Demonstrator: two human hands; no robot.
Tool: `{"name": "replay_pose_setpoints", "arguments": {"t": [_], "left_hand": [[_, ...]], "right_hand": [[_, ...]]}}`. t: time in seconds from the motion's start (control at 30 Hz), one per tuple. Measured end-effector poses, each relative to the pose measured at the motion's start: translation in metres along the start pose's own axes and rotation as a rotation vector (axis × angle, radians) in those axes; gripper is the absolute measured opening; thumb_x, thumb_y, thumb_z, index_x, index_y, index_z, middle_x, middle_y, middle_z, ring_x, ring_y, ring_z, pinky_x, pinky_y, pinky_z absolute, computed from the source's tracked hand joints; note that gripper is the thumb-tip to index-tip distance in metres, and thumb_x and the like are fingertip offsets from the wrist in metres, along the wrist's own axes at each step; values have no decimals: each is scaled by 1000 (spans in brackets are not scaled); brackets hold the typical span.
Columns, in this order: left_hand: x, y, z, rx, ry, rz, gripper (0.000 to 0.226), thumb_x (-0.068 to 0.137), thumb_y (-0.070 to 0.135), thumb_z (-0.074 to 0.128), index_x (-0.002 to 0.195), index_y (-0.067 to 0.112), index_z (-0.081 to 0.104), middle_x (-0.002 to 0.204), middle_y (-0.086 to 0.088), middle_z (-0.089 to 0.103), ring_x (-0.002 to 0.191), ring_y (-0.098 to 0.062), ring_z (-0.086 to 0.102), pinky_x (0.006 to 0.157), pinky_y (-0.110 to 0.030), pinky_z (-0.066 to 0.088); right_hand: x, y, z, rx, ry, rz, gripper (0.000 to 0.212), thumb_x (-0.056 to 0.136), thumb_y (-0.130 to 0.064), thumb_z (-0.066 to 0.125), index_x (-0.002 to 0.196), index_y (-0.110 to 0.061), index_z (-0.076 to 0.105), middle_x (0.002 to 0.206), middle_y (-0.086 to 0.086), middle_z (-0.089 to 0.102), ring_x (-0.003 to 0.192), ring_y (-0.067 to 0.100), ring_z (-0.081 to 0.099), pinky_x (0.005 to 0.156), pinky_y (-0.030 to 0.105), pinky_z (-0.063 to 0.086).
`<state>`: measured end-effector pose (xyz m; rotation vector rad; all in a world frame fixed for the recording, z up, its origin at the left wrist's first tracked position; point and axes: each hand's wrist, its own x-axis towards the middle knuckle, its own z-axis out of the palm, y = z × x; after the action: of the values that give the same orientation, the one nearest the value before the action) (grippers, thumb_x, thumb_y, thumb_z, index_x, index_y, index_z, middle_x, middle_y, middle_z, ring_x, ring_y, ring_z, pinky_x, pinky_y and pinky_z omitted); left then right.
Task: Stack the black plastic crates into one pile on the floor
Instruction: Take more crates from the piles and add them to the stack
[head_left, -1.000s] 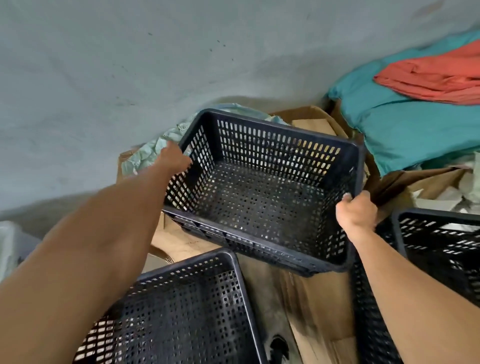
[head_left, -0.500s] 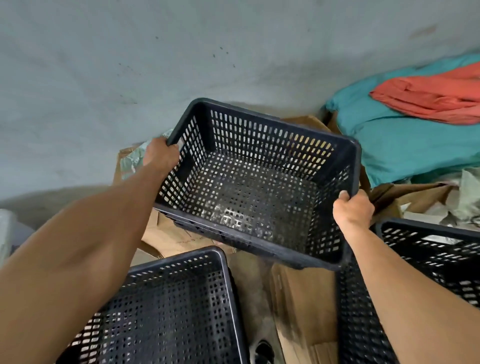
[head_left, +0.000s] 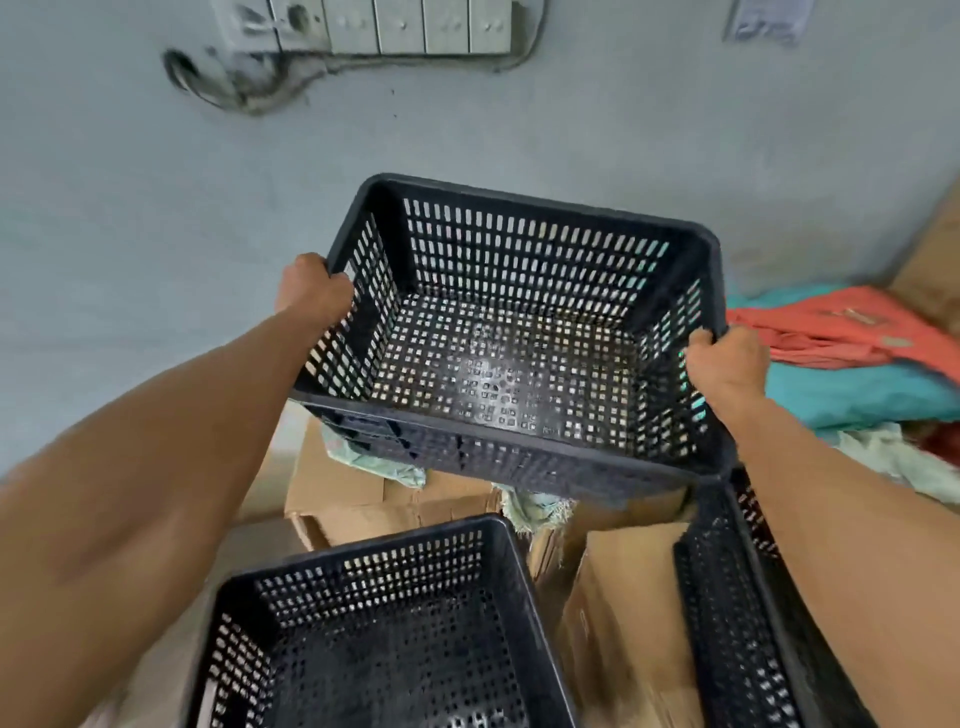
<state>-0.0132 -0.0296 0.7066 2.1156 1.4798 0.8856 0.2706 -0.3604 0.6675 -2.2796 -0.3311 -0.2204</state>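
Held crate (head_left: 511, 343), black perforated plastic, open side up, empty: now higher in the frame than half a second ago, centre of picture, clear of the cardboard and cloth beneath it; the view has tipped upward, so a row of wall switches (head_left: 410, 23) and a dark smudged cable (head_left: 234, 83) now show at the upper edge, and the coral cloth (head_left: 831, 332) and teal cloth (head_left: 857, 395) have dropped to the middle right. Left hand (head_left: 311, 291): closed over the crate's left rim, fingers wrapped around the edge. Right hand (head_left: 727, 358): closed over the right rim in like manner. Second crate (head_left: 384, 629), same make, lower centre of the frame, upright, empty. Third crate (head_left: 737, 613), lower right, partly hidden by the right forearm; contents cannot be told. Cardboard boxes (head_left: 353, 493), brown, between and behind the two lower crates, with a pale green cloth (head_left: 379, 462) lying on them just under the held crate's near wall. Wall (head_left: 130, 208): grey-blue, plain, filling the upper half.
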Motion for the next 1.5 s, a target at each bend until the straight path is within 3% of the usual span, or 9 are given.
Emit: {"name": "replay_pose_setpoints", "arguments": {"t": [0.2, 0.3, 0.4, 0.53, 0.6, 0.8, 0.97, 1.13, 1.5], "left_hand": [[-72, -59, -116, 63, 82, -43, 22, 83, 14, 52, 98, 2, 61, 84, -12, 61, 72, -30, 60, 63, -35, 47], [-107, -98, -145, 80, 48, -102, 15, 80, 12, 52, 90, 2, 58, 71, -7, 55, 58, -22, 54, 56, -32, 45], [-140, -136, -158, 108, 9, -181, 9, 76, 10, 52, 81, 4, 56, 69, -8, 55, 56, -22, 53, 55, -30, 44], [-181, -177, -163, 128, -55, -282, 13, 77, 8, 52, 87, 0, 57, 68, -8, 53, 58, -23, 53, 52, -30, 43], [-200, -190, -163, 148, -79, -329, 15, 79, 9, 50, 91, 1, 56, 70, -8, 53, 62, -25, 54, 57, -33, 46], [-245, -217, -157, 176, -125, -435, 25, 86, 15, 50, 101, -1, 61, 80, -12, 59, 72, -29, 58, 53, -32, 45], [-271, -236, -145, 157, -131, -487, 32, 92, 17, 48, 114, -3, 62, 108, -23, 67, 95, -38, 67, 80, -46, 56], [-269, -228, -136, 154, -118, -503, 32, 94, 20, 48, 116, 0, 62, 106, -19, 67, 93, -35, 66, 77, -41, 54], [-279, -222, -127, 189, -50, -490, 33, 93, 21, 48, 113, -1, 62, 104, -21, 66, 93, -39, 65, 79, -45, 54]], "right_hand": [[-99, -36, -32, -19, -65, -82, 43, 94, -23, 47, 111, 14, 60, 113, 37, 60, 106, 48, 56, 86, 46, 44], [-143, -41, -34, -70, -136, -105, 43, 94, -22, 48, 109, 17, 60, 116, 39, 59, 109, 49, 56, 91, 47, 44], [-177, -40, -29, -124, -225, -135, 41, 95, -22, 48, 109, 14, 61, 115, 39, 60, 109, 50, 56, 91, 46, 45], [-206, -26, -15, -159, -337, -167, 29, 96, -20, 48, 93, 5, 63, 99, 29, 65, 81, 36, 56, 70, 35, 39], [-215, -17, -7, -175, -389, -176, 26, 97, -21, 47, 98, 1, 62, 93, 22, 63, 74, 30, 51, 68, 31, 37], [-223, 2, 25, -272, -462, -195, 40, 97, -26, 46, 110, 8, 62, 108, 28, 64, 100, 44, 59, 86, 46, 49], [-226, 18, 50, -341, -493, -228, 42, 98, -29, 46, 111, 8, 60, 114, 32, 62, 106, 47, 57, 87, 45, 46], [-214, 20, 59, -360, -480, -235, 43, 96, -31, 47, 113, 6, 62, 114, 30, 62, 106, 46, 59, 87, 46, 47], [-213, 26, 62, -318, -463, -230, 40, 96, -30, 46, 113, 2, 62, 114, 27, 63, 106, 44, 58, 87, 44, 47]]}}
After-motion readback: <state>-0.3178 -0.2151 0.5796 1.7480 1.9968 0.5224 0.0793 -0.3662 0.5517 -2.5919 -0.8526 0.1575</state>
